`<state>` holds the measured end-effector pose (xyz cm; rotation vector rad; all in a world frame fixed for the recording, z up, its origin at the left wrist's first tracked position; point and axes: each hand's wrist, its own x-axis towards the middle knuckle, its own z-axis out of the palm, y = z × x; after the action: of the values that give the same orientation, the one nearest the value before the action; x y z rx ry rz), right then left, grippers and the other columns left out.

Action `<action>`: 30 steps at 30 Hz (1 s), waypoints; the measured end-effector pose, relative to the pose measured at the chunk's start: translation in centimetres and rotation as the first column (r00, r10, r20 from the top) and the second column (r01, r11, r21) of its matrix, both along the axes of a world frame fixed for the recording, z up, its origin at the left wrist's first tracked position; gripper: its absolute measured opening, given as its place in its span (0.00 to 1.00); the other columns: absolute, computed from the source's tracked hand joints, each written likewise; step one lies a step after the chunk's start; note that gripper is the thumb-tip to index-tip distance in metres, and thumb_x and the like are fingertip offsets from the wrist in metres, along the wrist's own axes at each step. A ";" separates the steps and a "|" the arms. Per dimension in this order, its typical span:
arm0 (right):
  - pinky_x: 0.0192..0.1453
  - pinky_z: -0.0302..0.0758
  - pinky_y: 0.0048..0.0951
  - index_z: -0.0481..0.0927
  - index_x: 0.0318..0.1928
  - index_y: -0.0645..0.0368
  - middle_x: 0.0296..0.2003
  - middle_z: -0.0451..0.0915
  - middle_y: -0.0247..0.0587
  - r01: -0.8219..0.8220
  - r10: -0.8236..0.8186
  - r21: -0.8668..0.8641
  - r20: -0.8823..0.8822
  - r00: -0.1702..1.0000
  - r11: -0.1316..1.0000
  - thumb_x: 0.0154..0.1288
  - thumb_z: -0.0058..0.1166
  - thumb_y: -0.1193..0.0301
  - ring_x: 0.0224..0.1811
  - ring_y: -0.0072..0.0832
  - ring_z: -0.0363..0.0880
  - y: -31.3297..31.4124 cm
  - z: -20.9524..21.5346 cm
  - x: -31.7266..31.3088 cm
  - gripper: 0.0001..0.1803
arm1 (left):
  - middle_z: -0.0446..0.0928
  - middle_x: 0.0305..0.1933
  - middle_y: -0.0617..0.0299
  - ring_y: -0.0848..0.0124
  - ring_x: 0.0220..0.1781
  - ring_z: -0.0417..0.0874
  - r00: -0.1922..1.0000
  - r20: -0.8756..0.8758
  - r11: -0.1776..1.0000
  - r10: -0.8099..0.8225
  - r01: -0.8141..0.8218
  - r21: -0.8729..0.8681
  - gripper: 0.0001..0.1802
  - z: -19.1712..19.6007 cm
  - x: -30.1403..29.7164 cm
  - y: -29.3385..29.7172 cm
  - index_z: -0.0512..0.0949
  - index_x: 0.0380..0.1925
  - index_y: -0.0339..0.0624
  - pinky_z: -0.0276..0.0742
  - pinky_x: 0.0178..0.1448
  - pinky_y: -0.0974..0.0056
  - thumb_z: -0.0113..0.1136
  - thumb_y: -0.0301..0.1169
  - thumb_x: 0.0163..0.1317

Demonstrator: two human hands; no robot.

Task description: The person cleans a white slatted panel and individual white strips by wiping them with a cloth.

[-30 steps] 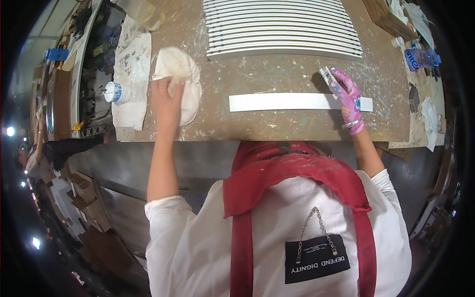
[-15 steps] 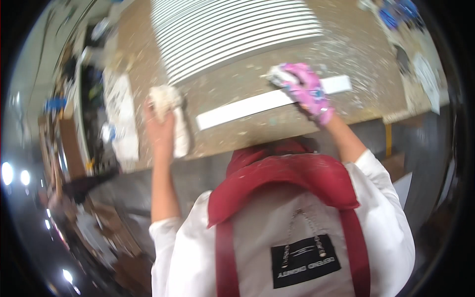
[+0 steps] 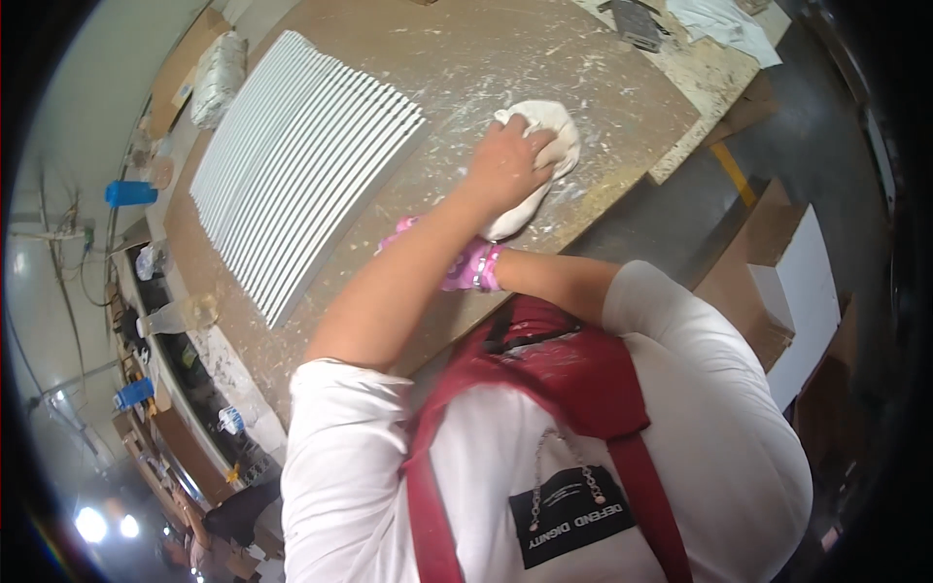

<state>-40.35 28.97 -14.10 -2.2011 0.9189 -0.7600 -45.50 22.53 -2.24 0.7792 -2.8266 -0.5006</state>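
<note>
Though crumpled, white rag beneath left fingers

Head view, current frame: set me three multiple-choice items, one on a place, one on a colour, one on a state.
1. Where does the stack of white slats lie?
A. on the workbench, to the person's left of the cloth
B. on the floor
C. in the cardboard box

2. What colour is the glove on the right hand?
A. blue
B. pink
C. black

3. What is the left hand doing?
A. hanging free in the air
B. holding a bottle
C. pressing on the white cloth

Answers: 1 A, the slats rest on the dusty workbench beside the cloth. 2 B, pink shows under the left forearm. 3 C, its fingers lie on the bunched cloth.
</note>
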 end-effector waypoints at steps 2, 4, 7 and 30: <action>0.69 0.56 0.42 0.63 0.66 0.51 0.65 0.63 0.43 0.094 -0.094 0.047 -0.006 0.996 0.994 0.66 0.44 0.48 0.66 0.38 0.63 0.7 3.1 -0.8 0.33 | 0.74 0.45 0.48 0.50 0.47 0.75 0.991 -0.093 0.994 0.101 -0.097 0.047 0.24 0.0 0.4 -0.4 0.76 0.53 0.51 0.73 0.53 0.52 0.62 0.40 0.54; 0.63 0.65 0.41 0.66 0.63 0.49 0.60 0.69 0.44 0.174 -0.171 0.033 -0.070 0.983 0.984 0.64 0.47 0.49 0.61 0.38 0.68 1.4 6.8 -1.7 0.31 | 0.74 0.45 0.48 0.50 0.47 0.75 0.966 -0.169 0.980 0.196 -0.200 -0.012 0.24 2.2 2.3 -1.8 0.76 0.53 0.49 0.73 0.53 0.52 0.62 0.39 0.54; 0.58 0.72 0.39 0.71 0.60 0.50 0.52 0.75 0.44 0.175 -0.164 0.044 -0.182 0.970 0.984 0.62 0.51 0.53 0.55 0.37 0.74 1.1 8.3 -2.2 0.27 | 0.74 0.47 0.48 0.53 0.50 0.77 0.879 -0.367 0.933 0.305 -0.353 -0.071 0.25 7.7 9.0 -3.1 0.74 0.55 0.41 0.73 0.55 0.54 0.61 0.32 0.55; 0.53 0.77 0.24 0.73 0.57 0.62 0.49 0.79 0.41 0.353 -0.749 0.666 0.528 0.400 0.657 0.65 0.56 0.71 0.49 0.25 0.78 2.2 13.8 -8.1 0.20 | 0.52 0.74 0.49 0.48 0.74 0.53 0.664 0.039 0.628 0.747 -0.685 -0.369 0.38 1.9 33.1 6.8 0.61 0.66 0.39 0.47 0.72 0.41 0.59 0.44 0.59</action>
<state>-48.49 31.12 -0.34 -0.8612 1.2093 -1.4899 -12.44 29.31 -0.37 1.8204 -2.3149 0.1843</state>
